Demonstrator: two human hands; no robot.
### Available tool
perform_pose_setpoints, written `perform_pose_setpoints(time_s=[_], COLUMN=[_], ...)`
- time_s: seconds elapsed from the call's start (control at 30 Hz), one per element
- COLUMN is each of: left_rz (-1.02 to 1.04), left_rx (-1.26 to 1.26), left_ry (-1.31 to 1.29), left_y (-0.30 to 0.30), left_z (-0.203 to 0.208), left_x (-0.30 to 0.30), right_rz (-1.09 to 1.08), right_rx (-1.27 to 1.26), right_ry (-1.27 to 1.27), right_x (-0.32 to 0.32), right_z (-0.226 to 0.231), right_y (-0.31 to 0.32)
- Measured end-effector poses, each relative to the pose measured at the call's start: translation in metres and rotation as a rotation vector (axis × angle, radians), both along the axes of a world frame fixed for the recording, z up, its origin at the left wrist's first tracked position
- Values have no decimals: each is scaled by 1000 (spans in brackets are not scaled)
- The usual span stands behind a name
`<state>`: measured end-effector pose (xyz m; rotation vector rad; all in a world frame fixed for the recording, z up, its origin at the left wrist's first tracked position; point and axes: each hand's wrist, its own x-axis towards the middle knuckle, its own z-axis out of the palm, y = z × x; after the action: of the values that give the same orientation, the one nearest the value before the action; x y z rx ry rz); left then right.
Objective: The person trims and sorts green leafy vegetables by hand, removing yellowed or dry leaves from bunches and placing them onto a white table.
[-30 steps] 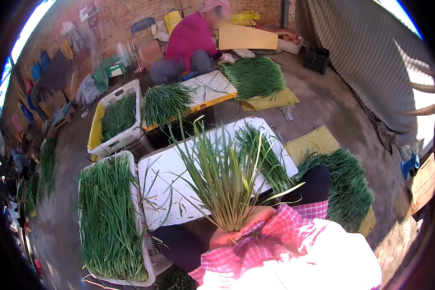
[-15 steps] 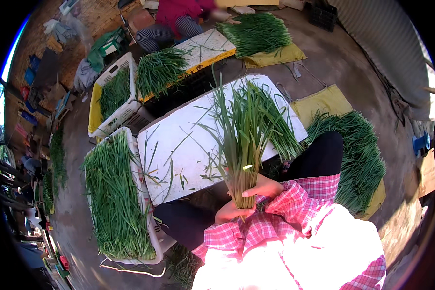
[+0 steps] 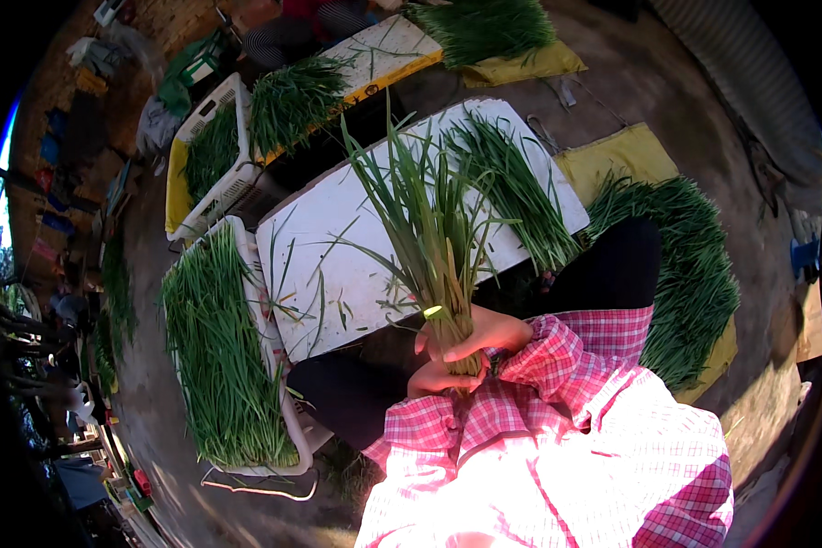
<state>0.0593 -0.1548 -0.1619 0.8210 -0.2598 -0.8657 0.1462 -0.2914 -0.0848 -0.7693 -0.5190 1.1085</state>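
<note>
A bunch of garlic chives stands upright in front of me, its leaves fanning up over the white board and leaning a little to the left. My right hand is wrapped round the lower stems. Beneath it my left hand grips the stem ends close to my lap. A small bright yellow-green spot shows on the stems by the right hand; I cannot make out what it is. On the right part of the white board rests a loose pile of chives, with cut leaf scraps scattered to its left.
Left of the board stands a white crate heaped with chives; behind it is another crate with a yellow lining. More chives lie on a yellow cloth by my right knee. A second board and a person are farther back.
The bunch has tipped slightly to the left, with both hands still round its stems. My view has shifted, so the far person shows less. The pile on the board is less covered.
</note>
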Motion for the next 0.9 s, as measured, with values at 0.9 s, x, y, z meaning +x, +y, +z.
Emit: perform_pose_setpoints(time_s=[0.9], left_rz=[1287], left_rx=[566], left_ry=[-386], left_y=[-55], left_z=[31], left_x=[24], right_rz=[-603], right_rx=[-348], right_ry=[-349], right_x=[-3], right_z=[-7], right_y=[35])
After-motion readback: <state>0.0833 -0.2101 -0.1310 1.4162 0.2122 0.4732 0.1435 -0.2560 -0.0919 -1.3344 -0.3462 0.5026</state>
